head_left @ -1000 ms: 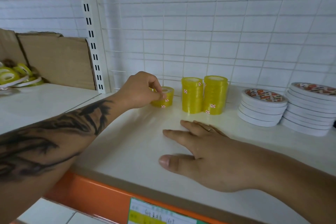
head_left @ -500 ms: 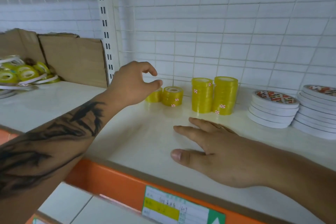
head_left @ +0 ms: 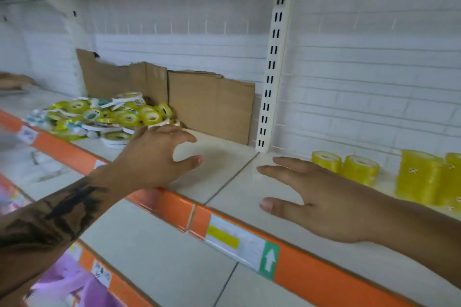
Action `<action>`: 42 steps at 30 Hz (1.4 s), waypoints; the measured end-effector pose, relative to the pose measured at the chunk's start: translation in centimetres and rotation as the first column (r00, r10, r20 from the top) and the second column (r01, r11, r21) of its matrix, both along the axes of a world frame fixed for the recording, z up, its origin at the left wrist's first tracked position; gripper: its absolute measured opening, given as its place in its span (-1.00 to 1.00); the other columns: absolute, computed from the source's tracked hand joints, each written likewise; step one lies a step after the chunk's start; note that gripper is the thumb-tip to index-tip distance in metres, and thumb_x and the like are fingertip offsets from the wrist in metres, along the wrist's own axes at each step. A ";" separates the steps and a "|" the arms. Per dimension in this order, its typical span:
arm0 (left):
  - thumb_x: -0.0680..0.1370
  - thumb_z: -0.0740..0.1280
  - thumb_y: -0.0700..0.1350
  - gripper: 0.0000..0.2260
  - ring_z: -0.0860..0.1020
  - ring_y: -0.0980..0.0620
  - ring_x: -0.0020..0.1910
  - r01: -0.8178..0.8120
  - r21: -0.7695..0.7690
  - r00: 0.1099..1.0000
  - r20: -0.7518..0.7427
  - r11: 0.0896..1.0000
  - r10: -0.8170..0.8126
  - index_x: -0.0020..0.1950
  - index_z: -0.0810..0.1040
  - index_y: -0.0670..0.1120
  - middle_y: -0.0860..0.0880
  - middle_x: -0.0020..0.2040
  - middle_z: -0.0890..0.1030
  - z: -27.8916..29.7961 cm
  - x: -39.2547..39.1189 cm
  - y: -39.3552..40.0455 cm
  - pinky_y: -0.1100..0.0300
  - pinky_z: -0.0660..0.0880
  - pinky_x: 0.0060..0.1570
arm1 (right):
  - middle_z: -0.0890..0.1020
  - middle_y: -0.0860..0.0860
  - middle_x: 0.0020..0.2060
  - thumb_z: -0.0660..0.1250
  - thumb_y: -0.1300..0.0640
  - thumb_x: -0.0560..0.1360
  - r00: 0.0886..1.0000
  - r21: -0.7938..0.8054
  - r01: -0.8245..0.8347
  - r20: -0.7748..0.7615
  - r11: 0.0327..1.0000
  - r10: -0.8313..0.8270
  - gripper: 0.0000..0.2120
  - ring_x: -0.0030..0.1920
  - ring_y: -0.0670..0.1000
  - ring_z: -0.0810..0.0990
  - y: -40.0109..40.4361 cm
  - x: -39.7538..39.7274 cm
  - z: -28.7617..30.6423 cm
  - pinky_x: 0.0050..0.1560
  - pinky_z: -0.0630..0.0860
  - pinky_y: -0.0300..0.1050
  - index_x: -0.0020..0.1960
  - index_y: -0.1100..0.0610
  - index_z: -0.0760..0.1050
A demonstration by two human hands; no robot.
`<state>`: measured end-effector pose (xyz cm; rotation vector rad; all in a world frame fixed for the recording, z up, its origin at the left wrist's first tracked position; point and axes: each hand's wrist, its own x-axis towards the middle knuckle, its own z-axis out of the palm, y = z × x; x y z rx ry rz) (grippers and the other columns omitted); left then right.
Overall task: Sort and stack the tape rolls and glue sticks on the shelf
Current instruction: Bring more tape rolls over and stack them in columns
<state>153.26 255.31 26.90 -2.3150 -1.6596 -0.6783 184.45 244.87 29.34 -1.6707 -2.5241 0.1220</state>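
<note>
- Left of the slotted upright [head_left: 272, 77], the left hand [head_left: 154, 154] has swung away from the two short yellow rolls [head_left: 345, 166] it just set down; fingers spread and half-curled, it holds nothing, so another pick seems next.
- Right of the upright, the right hand [head_left: 321, 202] stays flat on the shelf [head_left: 224, 162], fingers straight, empty.
- Far left of the upright lies the unsorted tape heap [head_left: 107, 117], cardboard [head_left: 212, 104] behind it.
- Far right, tall yellow stacks [head_left: 424, 177] stand.
- Nothing blocks the reach.

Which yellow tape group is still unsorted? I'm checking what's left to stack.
The jumbled pile of tape rolls left of the cardboard, beyond the left hand; the yellow rolls past the right hand stand upright in a row.
</note>
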 end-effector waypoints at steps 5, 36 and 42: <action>0.37 0.06 0.60 -0.34 0.54 0.04 0.29 -0.026 0.023 0.999 0.034 0.999 0.025 0.26 0.56 0.27 0.19 0.26 0.57 0.9 -10.9 4.2 -0.15 0.41 0.35 | 0.07 -0.16 0.63 0.03 -0.54 0.44 0.996 0.031 -0.072 -0.056 0.997 0.073 -0.20 0.61 -0.15 0.00 9.4 -11.7 -0.3 0.60 0.07 -0.04 0.61 -0.26 0.08; 0.50 0.38 0.30 -0.75 0.49 0.21 -0.13 0.275 -0.191 0.961 0.020 0.942 -0.276 -0.15 0.43 0.18 0.15 -0.12 0.53 1.2 -23.4 16.3 0.04 0.52 -0.08 | 0.63 0.03 0.14 0.46 -0.28 0.45 0.956 0.180 0.139 -0.282 0.974 -0.084 -0.65 0.12 0.12 0.60 34.5 -32.2 -1.5 0.15 0.57 0.04 0.12 -0.11 0.62; 0.50 0.45 0.20 -0.78 0.49 0.19 -0.12 0.354 -0.084 0.935 0.057 0.932 -0.350 -0.10 0.49 0.12 0.14 -0.08 0.51 0.9 -23.3 16.5 0.16 0.45 -0.11 | 0.64 -0.06 0.13 0.40 -0.29 0.48 0.956 0.276 0.178 -0.275 0.945 -0.100 -0.67 0.16 0.11 0.58 33.1 -30.9 -0.5 0.15 0.50 0.00 0.15 -0.15 0.58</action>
